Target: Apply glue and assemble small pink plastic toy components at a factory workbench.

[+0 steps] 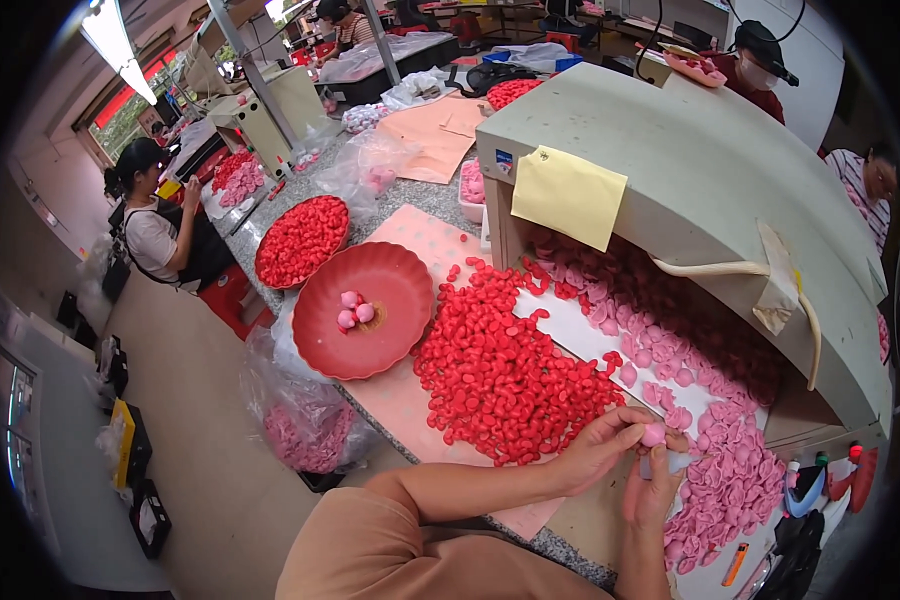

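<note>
Pink cap (pixel 653 435) pinched between my left hand (pixel 598 450) and right hand (pixel 653 490) could slip into the red pile (pixel 505 375).

Small pink rounded piece (pixel 653 435) mostly covered by fingers (pixel 625 432) of both hands; pale tool beneath it too small to tell; orange pen-like object (pixel 735 564) blurred near the lower rim

A small pink piece between two hands

The little round pink piece (pixel 653 435) is pinched at the fingertips of the left hand (pixel 602 448) and the right hand (pixel 652 490). It sits just above the table edge, between the red pile (pixel 510 375) and the pink pile (pixel 725 480).
</note>
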Tool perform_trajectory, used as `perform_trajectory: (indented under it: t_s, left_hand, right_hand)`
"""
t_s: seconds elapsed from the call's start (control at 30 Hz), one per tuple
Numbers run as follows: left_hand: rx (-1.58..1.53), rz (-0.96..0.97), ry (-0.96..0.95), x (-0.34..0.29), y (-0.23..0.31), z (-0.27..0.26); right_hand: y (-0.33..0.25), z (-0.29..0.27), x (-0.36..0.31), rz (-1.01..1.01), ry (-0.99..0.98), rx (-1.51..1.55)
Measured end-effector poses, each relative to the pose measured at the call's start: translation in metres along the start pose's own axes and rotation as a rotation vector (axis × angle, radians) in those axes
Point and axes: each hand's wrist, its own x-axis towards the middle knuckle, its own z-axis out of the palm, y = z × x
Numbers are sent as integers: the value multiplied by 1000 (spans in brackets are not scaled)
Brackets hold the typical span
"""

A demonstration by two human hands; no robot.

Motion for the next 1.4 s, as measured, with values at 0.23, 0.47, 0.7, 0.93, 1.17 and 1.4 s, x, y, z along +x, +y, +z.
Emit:
perform_trajectory:
  t_s: [0.23,0.47,0.7,0.93,1.17,1.4]
  left_hand:
    - [-31,23,-35,6,0,11]
    - [45,-35,10,4,5,1]
    - [374,-32,74,11,8,3]
    - [430,28,272,23,31,10]
    - [237,60,131,19,25,-5]
    - [105,-123,-1,14,16,2]
  right_hand:
    - [-2,-9,1,12,-10,-38]
    - [6,-1,1,47,67,12]
    - [-2,8,5,104,125,164]
    - [-10,10,13,126,-49,-164]
    - [-69,0,-47,-190,-38,-398]
    - [-142,-113,-100,-424,577,-702]
